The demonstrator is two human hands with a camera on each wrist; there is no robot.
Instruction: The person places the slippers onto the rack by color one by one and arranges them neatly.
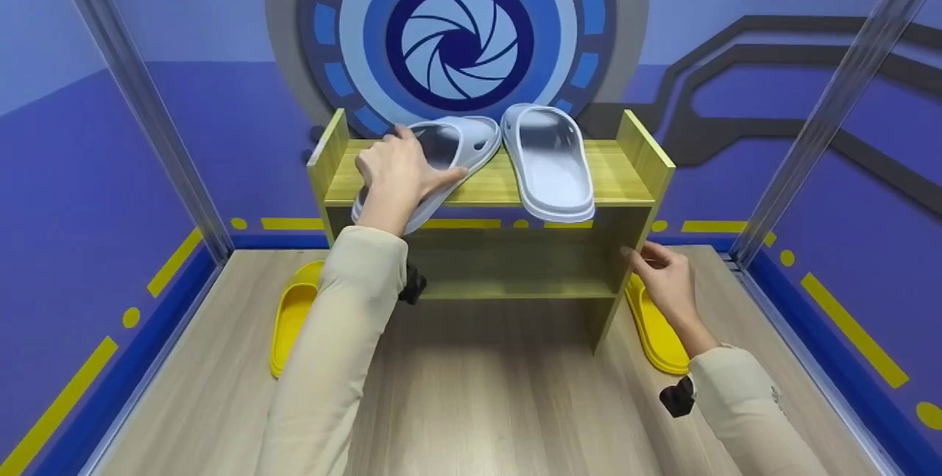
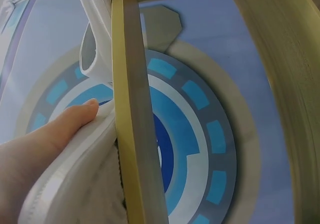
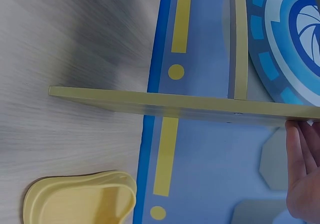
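No lettering, number or brand can be read; a round blue-and-white emblem (image 1: 460,45) with shutter-like blades at its centre is displayed on the blue-and-purple back wall (image 1: 213,152).

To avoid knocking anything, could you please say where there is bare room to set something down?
Floor between the sleeves, before the rack, is bare; so is what shows of the lower shelf. Crowded: the top shelf, where the left hand holds one pale clog beside another, and outside the right panel, by the right hand and yellow clog.
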